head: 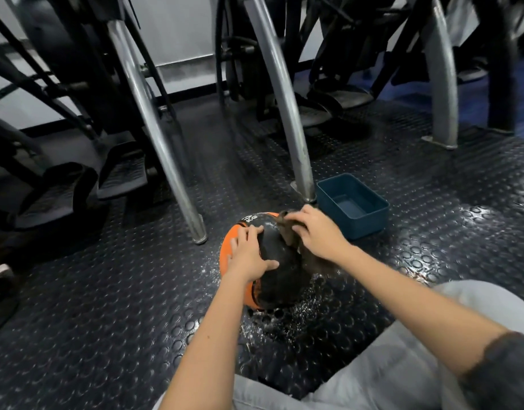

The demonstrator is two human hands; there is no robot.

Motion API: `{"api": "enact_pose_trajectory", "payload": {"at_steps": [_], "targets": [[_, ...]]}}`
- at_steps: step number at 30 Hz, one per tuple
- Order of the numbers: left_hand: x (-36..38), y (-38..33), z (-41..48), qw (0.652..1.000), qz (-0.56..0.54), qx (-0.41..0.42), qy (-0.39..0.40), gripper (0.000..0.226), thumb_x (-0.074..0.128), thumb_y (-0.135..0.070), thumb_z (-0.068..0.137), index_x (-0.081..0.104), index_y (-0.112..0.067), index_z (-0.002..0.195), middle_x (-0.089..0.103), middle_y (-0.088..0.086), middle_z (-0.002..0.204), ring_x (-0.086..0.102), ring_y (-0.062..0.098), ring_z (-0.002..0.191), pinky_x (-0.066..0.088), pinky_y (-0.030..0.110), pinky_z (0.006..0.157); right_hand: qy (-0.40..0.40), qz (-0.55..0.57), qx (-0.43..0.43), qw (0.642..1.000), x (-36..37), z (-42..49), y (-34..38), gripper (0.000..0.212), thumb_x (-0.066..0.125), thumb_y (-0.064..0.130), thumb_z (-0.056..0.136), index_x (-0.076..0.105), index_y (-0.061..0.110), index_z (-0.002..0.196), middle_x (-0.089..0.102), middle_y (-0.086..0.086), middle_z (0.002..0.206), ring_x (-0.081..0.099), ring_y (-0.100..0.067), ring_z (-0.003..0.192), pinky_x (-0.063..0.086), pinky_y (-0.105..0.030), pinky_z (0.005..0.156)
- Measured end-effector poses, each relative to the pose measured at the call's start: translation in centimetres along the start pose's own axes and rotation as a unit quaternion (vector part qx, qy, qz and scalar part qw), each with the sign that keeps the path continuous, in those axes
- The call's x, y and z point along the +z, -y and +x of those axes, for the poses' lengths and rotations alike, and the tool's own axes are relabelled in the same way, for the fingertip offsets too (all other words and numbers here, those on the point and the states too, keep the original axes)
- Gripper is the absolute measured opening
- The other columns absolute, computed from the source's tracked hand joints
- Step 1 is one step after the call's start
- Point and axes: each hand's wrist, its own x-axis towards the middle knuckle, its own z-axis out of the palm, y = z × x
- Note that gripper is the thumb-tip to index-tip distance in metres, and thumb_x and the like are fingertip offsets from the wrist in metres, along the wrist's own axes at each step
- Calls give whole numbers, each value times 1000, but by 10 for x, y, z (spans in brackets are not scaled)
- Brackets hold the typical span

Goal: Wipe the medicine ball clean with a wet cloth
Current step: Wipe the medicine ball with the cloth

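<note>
The ball is sitting on the wet floor near a blue tub. The left hand is pressing on it, fingers spread flat. The right hand is clutching a cloth against its top.

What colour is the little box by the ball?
The small rectangular plastic box is dark teal-blue; the head view shows it best.

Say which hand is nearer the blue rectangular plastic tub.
Right. The right hand, gripping the brown cloth, is just left of the tub; the left hand rests further left on the orange-and-black medicine ball.
</note>
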Motion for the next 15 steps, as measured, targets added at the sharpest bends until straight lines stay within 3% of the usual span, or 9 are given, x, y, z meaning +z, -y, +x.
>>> {"api": "enact_pose_trajectory", "payload": {"at_steps": [4,7,8,12,15], "targets": [[-1,4,0,1000,1,6,-3,83,74,-31,79,23,-27,144,19,-1,145,16,25,133,23,43,109,-4,-22,-31,999,26,-41,4,33,48,13,95,59,18,127,55,-6,122,51,-27,111,43,-41,89],[-1,4,-2,1000,4,8,4,83,73,-29,81,21,-27,146,15,-1,148,12,25,136,20,44,111,84,-80,-112,987,15,-52,0,34,43,16,98,56,23,128,53,-2,117,48,-22,110,40,-38,85],[0,5,-1,1000,1,8,5,84,72,-29,82,20,-27,147,14,-1,149,11,26,137,20,45,112,91,-75,-112,987,9,-49,0,34,42,17,98,56,23,128,52,-2,116,48,-22,109,40,-37,86],[2,4,0,1000,6,5,2,86,72,-31,81,18,-27,148,12,-2,152,10,27,138,19,48,113,-16,-30,-37,999,6,-15,-7,31,48,16,96,59,21,124,53,-5,109,50,-25,104,42,-41,87],[3,3,-1,1000,3,3,2,85,72,-31,82,17,-29,148,11,-3,152,10,27,138,18,49,114,-4,-46,-18,999,20,-20,-1,33,46,16,97,55,20,129,52,-5,116,50,-24,108,42,-39,89]]}}
